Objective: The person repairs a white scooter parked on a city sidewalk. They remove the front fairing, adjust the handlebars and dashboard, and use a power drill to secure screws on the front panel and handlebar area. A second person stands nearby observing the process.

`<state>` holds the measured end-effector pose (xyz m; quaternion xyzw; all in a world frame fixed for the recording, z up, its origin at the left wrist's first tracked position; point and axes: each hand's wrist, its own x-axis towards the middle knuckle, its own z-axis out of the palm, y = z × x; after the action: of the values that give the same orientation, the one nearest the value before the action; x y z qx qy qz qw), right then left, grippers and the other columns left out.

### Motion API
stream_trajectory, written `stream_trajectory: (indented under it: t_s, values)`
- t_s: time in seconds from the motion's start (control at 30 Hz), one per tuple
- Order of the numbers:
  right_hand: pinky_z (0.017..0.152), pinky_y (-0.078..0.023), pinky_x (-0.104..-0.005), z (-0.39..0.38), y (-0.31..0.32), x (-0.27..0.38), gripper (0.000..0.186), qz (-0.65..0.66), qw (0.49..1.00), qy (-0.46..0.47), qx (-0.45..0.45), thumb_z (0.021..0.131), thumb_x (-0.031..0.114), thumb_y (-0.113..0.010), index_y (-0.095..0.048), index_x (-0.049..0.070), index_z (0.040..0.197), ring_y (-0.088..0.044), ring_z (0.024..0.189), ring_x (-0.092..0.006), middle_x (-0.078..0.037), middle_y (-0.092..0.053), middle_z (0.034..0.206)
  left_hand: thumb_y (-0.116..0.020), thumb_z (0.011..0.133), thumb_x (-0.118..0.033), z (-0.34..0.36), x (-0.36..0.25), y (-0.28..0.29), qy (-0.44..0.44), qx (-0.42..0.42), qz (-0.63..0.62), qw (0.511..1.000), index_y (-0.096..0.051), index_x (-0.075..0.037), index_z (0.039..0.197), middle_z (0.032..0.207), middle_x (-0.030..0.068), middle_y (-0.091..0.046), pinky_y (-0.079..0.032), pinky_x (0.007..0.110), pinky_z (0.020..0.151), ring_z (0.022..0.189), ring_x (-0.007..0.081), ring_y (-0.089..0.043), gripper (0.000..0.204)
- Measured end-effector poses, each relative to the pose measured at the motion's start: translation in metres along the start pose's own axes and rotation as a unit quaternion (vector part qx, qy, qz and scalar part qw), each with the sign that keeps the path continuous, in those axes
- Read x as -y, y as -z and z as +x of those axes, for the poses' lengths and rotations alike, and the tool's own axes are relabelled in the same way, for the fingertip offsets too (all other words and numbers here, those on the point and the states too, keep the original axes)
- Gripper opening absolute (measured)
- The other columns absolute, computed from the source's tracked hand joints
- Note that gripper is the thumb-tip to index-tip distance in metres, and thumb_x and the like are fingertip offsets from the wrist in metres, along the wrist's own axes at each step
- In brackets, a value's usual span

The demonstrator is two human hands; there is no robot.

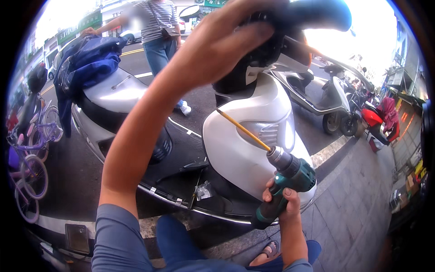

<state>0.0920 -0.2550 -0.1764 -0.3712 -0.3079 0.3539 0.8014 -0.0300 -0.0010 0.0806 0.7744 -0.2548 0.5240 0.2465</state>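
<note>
In my right hand is a teal and black cordless drill, fingers wrapped round its handle. A long golden bit sticks out of its chuck toward the upper left, in front of the white front panel of a motor scooter. My left arm stretches up across the view. The left hand is closed on the dark handlebar part at the top, partly cut off and blurred. Beside it is a blurred blue, rounded thing whose kind I cannot make out.
On the black footboard lie a screwdriver, a small clear bag and a black trim piece. A dark blue jacket drapes over the seat. A person stands behind the scooter. Purple bicycles and parked scooters flank it.
</note>
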Motion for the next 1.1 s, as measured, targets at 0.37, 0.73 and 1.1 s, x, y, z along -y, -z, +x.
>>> stream_trajectory:
  t_s: [0.37,0.73,1.1]
  values:
    - [0.079,-0.055,-0.0382,-0.073,0.064,-0.007,0.049,-0.472,0.801,-0.239,0.281,0.069,0.023,-0.086,-0.068,-0.003,0.106,-0.07,0.087,-0.0228,-0.014,-0.073,0.097,-0.068,0.088,-0.01,-0.073,0.046,-0.034,0.179,-0.089,0.071,0.977,-0.06,0.002,0.124,0.118,0.0107,-0.061,-0.05,0.036,0.096,0.109,0.0243,-0.064,0.039]
    - [0.068,-0.054,-0.0304,-0.21,0.247,-0.279,0.047,-0.302,0.685,-0.662,0.042,0.079,0.047,-0.077,-0.075,0.004,0.096,-0.07,0.07,-0.0196,-0.008,-0.074,0.084,-0.071,0.085,-0.006,-0.071,0.068,-0.04,0.18,-0.106,0.019,0.978,-0.062,0.002,0.116,0.112,0.0101,-0.063,-0.053,0.032,0.091,0.104,0.0212,-0.065,0.034]
    - [0.09,-0.053,-0.0438,-0.211,0.31,-0.322,0.05,-0.637,0.468,-0.523,0.32,0.074,0.042,-0.074,-0.073,0.011,0.112,-0.065,0.112,-0.0327,-0.014,-0.07,0.12,-0.074,0.084,-0.006,-0.058,0.053,-0.051,0.208,-0.094,0.108,0.968,-0.065,-0.002,0.103,0.099,0.0068,-0.07,-0.051,0.028,0.085,0.092,0.0168,-0.067,0.021]
